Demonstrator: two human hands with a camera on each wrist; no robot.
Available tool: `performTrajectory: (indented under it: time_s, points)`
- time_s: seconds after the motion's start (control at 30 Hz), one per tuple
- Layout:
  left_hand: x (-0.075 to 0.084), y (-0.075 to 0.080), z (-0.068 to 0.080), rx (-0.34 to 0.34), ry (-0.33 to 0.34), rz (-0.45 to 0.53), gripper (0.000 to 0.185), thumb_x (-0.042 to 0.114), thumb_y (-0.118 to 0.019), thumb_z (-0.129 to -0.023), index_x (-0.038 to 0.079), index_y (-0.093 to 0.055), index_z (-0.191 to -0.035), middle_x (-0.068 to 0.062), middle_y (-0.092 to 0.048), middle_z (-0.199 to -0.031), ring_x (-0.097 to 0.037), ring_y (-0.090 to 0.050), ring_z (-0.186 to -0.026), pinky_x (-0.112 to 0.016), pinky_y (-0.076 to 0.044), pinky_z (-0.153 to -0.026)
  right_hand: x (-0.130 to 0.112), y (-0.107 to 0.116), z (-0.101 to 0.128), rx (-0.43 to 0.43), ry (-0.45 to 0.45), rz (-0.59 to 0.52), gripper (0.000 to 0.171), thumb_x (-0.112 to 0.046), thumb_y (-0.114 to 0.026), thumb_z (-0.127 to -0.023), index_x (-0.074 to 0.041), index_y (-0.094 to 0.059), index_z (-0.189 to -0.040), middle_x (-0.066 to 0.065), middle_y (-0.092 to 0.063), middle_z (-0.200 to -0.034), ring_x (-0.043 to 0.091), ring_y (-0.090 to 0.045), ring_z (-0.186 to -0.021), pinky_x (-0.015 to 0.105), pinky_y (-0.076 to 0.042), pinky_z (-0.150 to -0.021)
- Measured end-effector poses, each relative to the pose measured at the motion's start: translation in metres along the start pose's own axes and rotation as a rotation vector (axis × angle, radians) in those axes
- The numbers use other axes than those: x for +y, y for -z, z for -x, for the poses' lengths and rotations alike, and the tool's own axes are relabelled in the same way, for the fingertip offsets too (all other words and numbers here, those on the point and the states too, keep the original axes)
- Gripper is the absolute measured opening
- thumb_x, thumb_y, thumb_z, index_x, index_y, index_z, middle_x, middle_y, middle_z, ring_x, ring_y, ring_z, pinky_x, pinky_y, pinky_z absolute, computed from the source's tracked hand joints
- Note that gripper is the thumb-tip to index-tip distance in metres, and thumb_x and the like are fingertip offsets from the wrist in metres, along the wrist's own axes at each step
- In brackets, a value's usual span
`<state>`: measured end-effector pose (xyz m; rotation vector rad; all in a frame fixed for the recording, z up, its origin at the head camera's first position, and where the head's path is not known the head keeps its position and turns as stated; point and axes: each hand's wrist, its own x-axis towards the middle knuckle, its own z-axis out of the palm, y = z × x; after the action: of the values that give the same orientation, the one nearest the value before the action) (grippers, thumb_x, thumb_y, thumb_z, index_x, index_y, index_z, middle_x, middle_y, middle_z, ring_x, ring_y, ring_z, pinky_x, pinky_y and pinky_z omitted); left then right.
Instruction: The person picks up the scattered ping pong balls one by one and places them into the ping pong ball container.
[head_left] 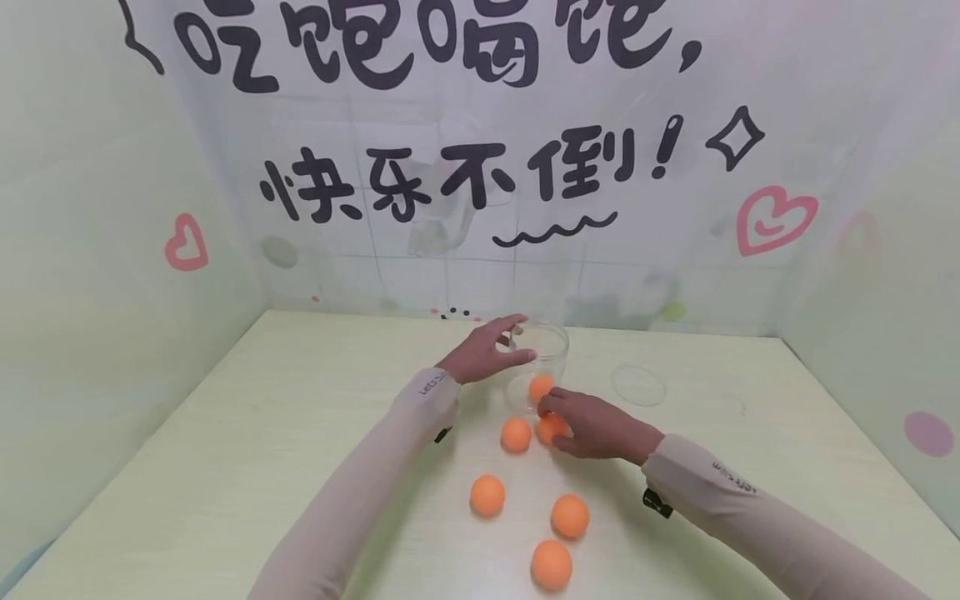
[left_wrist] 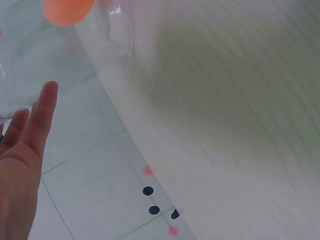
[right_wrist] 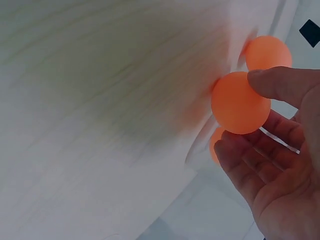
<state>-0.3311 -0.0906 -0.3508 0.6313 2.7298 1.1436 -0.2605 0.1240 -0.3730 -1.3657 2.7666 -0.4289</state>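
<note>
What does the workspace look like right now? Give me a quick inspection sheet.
Surface: pale table, light wood grain.
Job's things: clear jar upright with one orange ball seen through its wall; held ball; four loose balls on the table, at and.
Clutter: clear round lid lying flat to the right of the jar.
Grips: left hand at the jar's rim, fingers straight; right hand pinches the held ball beside the jar's base.
Cables: nothing seen.
Surroundings: white backdrop with black lettering and pink hearts; pale side walls.
</note>
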Motion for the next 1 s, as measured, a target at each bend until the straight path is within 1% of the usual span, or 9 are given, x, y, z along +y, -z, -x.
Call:
performTrajectory:
  time_s: [0.17, 0.43, 0.53, 0.83, 1.0]
  points:
    - [0.0, 0.001, 0.001, 0.002, -0.01, 0.007, 0.07, 0.042, -0.064, -0.089, 0.02, -0.033, -0.148, -0.008, -0.047, -0.142, -0.025, -0.05, -0.125, -0.045, -0.045, -0.1, 0.0, -0.001, 0.001, -0.023, -0.03, -0.021, 0.026, -0.007, -0.068, -0.082, -0.008, -0.054, -0.103, -0.002, -0.055, -0.094, 0.009, -0.048, -0.074, 0.022, -0.045, -0.068]
    - [0.001, 0.001, 0.002, 0.009, -0.009, 0.009, 0.069, 0.04, -0.064, -0.089, 0.02, -0.034, -0.148, -0.007, -0.048, -0.141, -0.025, -0.05, -0.125, -0.044, -0.045, -0.1, -0.001, -0.001, 0.001, -0.005, -0.008, -0.034, 0.024, -0.007, -0.069, -0.081, -0.01, -0.055, -0.1, -0.002, -0.055, -0.089, 0.01, -0.048, -0.073, 0.021, -0.043, -0.067]
    - [0.002, 0.001, 0.003, 0.006, -0.005, 0.011, 0.069, 0.041, -0.064, -0.089, 0.02, -0.034, -0.148, -0.008, -0.047, -0.142, -0.025, -0.05, -0.125, -0.044, -0.045, -0.1, -0.001, 0.0, 0.003, -0.011, -0.007, -0.039, 0.023, -0.006, -0.068, -0.081, -0.01, -0.055, -0.099, -0.002, -0.055, -0.089, 0.01, -0.048, -0.073, 0.021, -0.043, -0.067]
    - [0.003, 0.001, 0.004, 0.009, -0.016, 0.016, 0.069, 0.039, -0.064, -0.089, 0.019, -0.034, -0.148, -0.008, -0.048, -0.141, -0.026, -0.051, -0.125, -0.044, -0.045, -0.1, 0.003, 0.01, 0.01, -0.082, -0.03, -0.031, 0.024, -0.003, -0.068, -0.078, -0.013, -0.055, -0.095, -0.005, -0.052, -0.085, 0.007, -0.046, -0.072, 0.021, -0.042, -0.065]
    - [0.004, 0.002, 0.004, 0.003, 0.0, 0.011, 0.07, 0.041, -0.064, -0.089, 0.019, -0.034, -0.148, -0.008, -0.047, -0.142, -0.025, -0.05, -0.126, -0.045, -0.044, -0.101, 0.003, 0.018, 0.011, -0.104, -0.043, -0.019, 0.025, -0.004, -0.07, -0.077, -0.013, -0.056, -0.096, -0.004, -0.055, -0.088, 0.008, -0.049, -0.074, 0.022, -0.044, -0.067]
